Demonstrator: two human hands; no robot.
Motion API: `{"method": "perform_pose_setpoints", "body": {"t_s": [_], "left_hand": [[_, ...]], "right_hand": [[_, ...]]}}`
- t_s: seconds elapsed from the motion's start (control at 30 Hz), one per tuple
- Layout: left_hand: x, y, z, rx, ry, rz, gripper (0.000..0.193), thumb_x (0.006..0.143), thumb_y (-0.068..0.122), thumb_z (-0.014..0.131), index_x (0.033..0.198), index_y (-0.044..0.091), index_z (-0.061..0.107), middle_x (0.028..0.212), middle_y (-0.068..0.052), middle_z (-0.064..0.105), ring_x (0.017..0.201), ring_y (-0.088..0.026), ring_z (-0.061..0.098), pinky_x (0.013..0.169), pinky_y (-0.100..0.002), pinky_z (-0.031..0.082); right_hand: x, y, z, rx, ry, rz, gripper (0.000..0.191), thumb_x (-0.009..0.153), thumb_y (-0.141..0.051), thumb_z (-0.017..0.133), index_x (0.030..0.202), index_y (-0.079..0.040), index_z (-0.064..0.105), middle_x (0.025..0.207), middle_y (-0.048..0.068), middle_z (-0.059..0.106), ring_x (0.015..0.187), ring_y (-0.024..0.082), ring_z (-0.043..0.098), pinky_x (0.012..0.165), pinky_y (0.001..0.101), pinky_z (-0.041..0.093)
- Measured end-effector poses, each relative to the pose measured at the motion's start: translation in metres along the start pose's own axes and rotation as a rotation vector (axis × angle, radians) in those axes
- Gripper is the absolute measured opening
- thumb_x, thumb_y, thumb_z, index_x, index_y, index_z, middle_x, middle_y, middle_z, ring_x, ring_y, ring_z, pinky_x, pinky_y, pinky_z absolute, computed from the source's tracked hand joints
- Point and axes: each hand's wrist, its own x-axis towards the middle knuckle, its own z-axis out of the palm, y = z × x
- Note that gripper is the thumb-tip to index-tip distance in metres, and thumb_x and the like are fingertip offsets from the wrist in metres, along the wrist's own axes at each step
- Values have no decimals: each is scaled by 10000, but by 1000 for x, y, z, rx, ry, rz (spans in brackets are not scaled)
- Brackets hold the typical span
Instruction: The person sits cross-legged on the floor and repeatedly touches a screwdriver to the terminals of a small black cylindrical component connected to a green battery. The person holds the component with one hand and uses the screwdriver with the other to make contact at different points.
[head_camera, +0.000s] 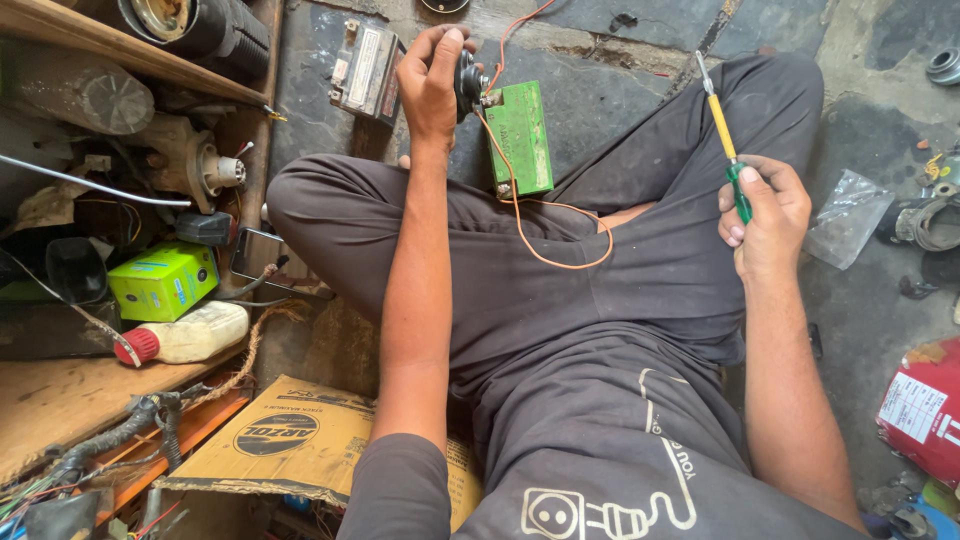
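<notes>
Left hand (432, 85) grip holding black round part (467, 82) beside green battery (520, 138), right hand (765, 215) grip holding screwdriver (724, 135)

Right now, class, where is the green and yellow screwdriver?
In the head view, the screwdriver is on the right side, held upright in the person's right hand above the right knee, apart from the small green battery by the left hand.

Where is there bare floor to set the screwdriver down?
Bare stone floor lies beside the right hand, between the dark trouser knee and the clear plastic bag. The wooden shelves on the left are crowded with a yellow-green box, a pale bottle and wires.
</notes>
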Motion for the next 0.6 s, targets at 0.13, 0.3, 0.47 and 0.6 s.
{"method": "perform_pose_setpoints", "body": {"t_s": [0.13, 0.3, 0.47, 0.6], "left_hand": [[0, -1, -1, -43, -7, -30, 290, 980, 223, 659, 1078, -44, 716, 895, -94, 734, 749, -132, 695, 691, -270, 585], [1, -8, -4, 85, 11, 41, 278, 998, 220, 663, 1079, -40, 719, 909, -89, 742, 776, -106, 661, 706, -253, 556], [1, -8, -2, 79, -14, 59, 269, 1005, 211, 666, 1083, -39, 724, 935, -94, 740, 835, -111, 680, 743, -267, 578], [0, 0, 0, 27, -21, -5, 274, 985, 214, 660, 1078, -37, 721, 906, -99, 734, 755, -128, 693, 693, -269, 580]], "right_hand": [[0, 0, 0, -9, -4, -3, 171, 1095, -125, 600, 1220, -8, 598, 824, 122, 604, 490, 90, 424, 430, 236, 320], [0, 0, -1, -3, -3, -3, 169, 1096, -128, 606, 1216, -9, 597, 827, 122, 606, 495, 92, 432, 434, 236, 323], [0, 0, 0, 4, -4, -1, 170, 1095, -129, 607, 1217, -11, 595, 826, 121, 606, 495, 93, 433, 432, 236, 322], [0, -1, 0, 2, -6, -5, 173, 1097, -129, 608, 1220, -9, 593, 827, 121, 604, 496, 92, 431, 434, 236, 322]]}}
